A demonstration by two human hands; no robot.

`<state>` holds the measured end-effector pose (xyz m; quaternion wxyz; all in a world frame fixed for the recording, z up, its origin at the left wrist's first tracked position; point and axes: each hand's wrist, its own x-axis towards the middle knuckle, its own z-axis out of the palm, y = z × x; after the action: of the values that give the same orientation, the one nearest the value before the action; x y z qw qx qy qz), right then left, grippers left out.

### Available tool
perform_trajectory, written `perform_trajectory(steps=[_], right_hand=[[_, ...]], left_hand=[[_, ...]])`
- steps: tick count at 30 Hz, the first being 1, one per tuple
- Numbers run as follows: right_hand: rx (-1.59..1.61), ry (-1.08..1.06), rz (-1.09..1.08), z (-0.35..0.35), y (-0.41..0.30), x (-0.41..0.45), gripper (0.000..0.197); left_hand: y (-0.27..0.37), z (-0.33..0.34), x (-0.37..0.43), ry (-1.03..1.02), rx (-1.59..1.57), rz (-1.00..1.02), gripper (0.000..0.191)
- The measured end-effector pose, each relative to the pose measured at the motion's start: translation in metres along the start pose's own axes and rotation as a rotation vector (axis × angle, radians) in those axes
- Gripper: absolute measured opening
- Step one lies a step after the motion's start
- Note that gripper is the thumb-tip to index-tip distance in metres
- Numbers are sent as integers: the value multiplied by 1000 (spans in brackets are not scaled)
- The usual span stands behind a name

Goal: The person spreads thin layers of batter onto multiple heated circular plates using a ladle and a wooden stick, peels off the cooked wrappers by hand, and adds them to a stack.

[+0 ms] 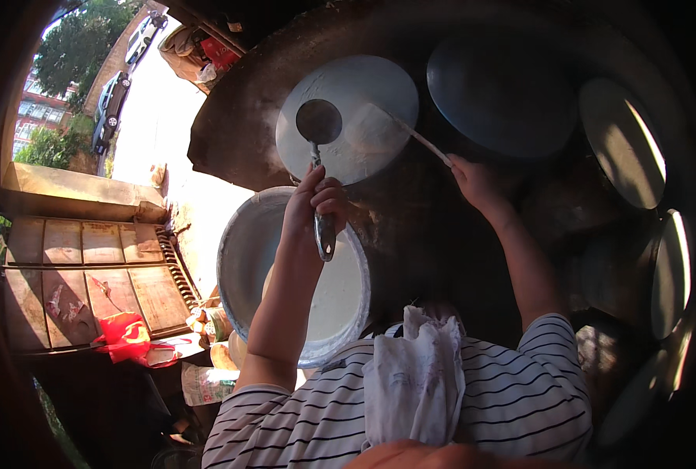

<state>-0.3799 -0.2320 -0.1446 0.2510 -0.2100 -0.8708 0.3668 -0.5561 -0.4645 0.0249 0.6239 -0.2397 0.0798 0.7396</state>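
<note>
My left hand is closed around the handle of a metal ladle, whose dark round bowl hangs over a round griddle plate. Pale batter seems to coat that plate. In my right hand is the thin handle of a spreader; its broad end is blurred over the right part of the same plate. Below my left forearm stands a large bucket with white batter in it. Wisps of steam or smoke show at the plate's left edge.
A second round plate lies to the right, with more round plates curving down the right side. At the left are a tiled surface, a red plastic bag and a printed bag. Parked cars are outside.
</note>
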Motion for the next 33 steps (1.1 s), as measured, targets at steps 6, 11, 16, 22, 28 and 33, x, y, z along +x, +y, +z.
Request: perform_trajectory(steps=[6,11,16,22,28,33], right_hand=[[-35,-121,125,4,-24,-32,29],[361,-141,487,50,-92,-83,29],[196,-11,182,54,-103,-68,30],[299,-29,263,36,-44,-45,31],[224,54,101,46,-79,-58,28],[412,-173,202,-27,-59,-174,31]], left_hand=[[21,-15,30,25,67,6,36],[-8,-62,36,235,295,342,36],[-46,-75,19,-136,-326,41,38],[-58,17,-58,-541,-391,-47,36],[-45,88,-9,-435,-299,-89,31],[-58,62,34,-379,130,-251,31]])
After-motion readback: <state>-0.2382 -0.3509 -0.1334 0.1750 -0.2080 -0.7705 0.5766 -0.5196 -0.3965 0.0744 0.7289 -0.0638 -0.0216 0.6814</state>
